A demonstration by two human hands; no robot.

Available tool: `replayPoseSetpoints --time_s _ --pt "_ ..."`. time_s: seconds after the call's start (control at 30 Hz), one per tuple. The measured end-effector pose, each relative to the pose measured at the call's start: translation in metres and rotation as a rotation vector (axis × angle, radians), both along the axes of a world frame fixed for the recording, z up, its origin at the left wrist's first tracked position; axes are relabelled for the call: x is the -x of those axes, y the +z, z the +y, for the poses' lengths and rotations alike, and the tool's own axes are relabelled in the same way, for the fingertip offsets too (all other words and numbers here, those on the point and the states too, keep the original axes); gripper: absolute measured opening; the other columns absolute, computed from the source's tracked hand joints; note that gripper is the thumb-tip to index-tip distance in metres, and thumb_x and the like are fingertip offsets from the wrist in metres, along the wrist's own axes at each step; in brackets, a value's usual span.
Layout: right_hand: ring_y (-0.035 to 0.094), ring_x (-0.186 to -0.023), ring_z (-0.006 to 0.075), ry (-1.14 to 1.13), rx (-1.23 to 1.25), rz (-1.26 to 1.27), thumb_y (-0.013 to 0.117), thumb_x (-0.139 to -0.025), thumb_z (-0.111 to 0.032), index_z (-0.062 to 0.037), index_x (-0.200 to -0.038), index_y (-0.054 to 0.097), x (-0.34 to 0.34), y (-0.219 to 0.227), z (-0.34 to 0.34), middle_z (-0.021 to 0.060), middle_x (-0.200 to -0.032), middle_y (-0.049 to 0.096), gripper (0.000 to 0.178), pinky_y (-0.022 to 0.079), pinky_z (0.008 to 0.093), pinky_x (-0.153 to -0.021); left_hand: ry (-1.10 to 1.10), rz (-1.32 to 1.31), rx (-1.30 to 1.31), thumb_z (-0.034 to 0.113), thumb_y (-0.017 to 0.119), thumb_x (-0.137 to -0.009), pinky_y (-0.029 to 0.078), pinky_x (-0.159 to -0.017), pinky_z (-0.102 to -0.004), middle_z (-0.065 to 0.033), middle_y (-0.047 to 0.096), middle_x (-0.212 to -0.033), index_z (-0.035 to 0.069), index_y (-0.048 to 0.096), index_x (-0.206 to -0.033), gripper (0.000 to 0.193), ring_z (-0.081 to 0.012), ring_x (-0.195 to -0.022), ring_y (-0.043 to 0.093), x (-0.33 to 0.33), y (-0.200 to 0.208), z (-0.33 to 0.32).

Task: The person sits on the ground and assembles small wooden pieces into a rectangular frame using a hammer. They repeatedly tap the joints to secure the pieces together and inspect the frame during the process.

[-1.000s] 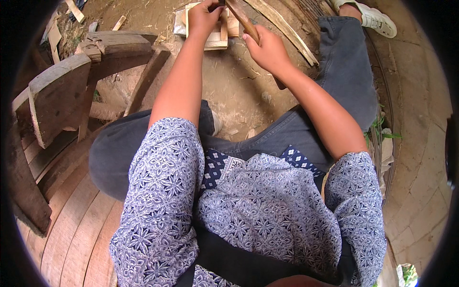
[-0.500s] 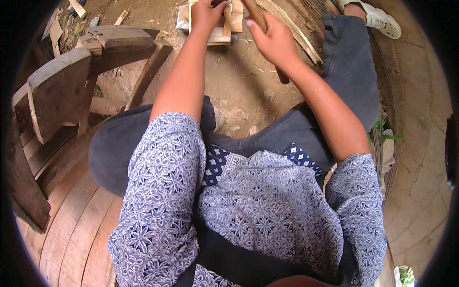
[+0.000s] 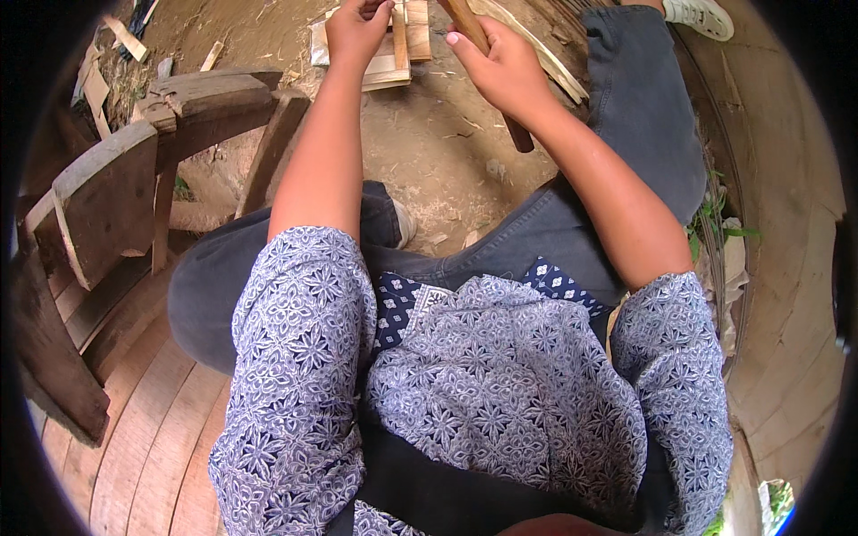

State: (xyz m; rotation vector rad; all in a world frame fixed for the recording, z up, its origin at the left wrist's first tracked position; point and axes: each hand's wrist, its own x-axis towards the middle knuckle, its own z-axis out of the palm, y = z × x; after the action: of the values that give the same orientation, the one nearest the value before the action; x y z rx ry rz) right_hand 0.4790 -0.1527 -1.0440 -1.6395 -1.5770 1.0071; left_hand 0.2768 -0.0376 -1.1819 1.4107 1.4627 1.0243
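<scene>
Your left hand [image 3: 357, 31] sits at about twelve o'clock in the view, its grip pinched around a thin upright strip of wood [image 3: 399, 36], holding it on end over a flat pale board [image 3: 389, 67] that lies on the dirt ground [image 3: 429, 143]. Your right hand [image 3: 505, 71], at about one o'clock, is clenched around a wooden tool handle [image 3: 518, 134] whose dark end pokes out below your wrist; the working end runs up past the top edge of the view, so you cannot tell from here what kind of head or blade it carries.

The step in hand looks like splitting or shaving the strip, with the tool brought up just beside its top. The strip stands close to upright, touching the board, and your left fingertips are near the tool.

For the next move, judge it this way: keep the strip steady and vertical, set the tool square on its end, and mind the left fingers close below.

At nine o'clock a rough wooden bench [image 3: 107, 196] stands well apart from the work. Long pale splints [image 3: 536, 54] lie on the ground beside your right hand, and wood offcuts [image 3: 125, 36] are scattered at eleven o'clock.
</scene>
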Motion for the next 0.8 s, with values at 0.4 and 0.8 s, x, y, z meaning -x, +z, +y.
replayPoseSetpoints --time_s 0.4,0.8 --pt "0.061 -0.069 0.0259 -0.057 0.002 0.121 0.063 -0.093 -0.024 -0.0009 -0.097 0.063 -0.040 0.012 0.011 0.0150 -0.075 0.062 0.023 0.049 0.0411 -0.068 -0.024 -0.175 -0.026 0.001 0.066 -0.094 0.061 -0.073 -0.0292 -0.0096 0.073 -0.096 -0.002 0.069 -0.106 0.013 -0.0152 -0.087 0.071 -0.031 -0.030 0.003" --pt "0.062 -0.069 0.0266 -0.033 0.008 0.108 0.063 -0.093 -0.024 -0.0020 -0.096 0.064 -0.033 0.010 0.013 0.0146 -0.075 0.063 0.022 0.049 0.0412 -0.066 -0.005 -0.089 -0.081 0.002 0.067 -0.093 0.060 -0.073 -0.0286 -0.0097 0.074 -0.096 -0.002 0.070 -0.108 0.016 -0.0146 -0.085 0.071 -0.029 -0.016 0.002"
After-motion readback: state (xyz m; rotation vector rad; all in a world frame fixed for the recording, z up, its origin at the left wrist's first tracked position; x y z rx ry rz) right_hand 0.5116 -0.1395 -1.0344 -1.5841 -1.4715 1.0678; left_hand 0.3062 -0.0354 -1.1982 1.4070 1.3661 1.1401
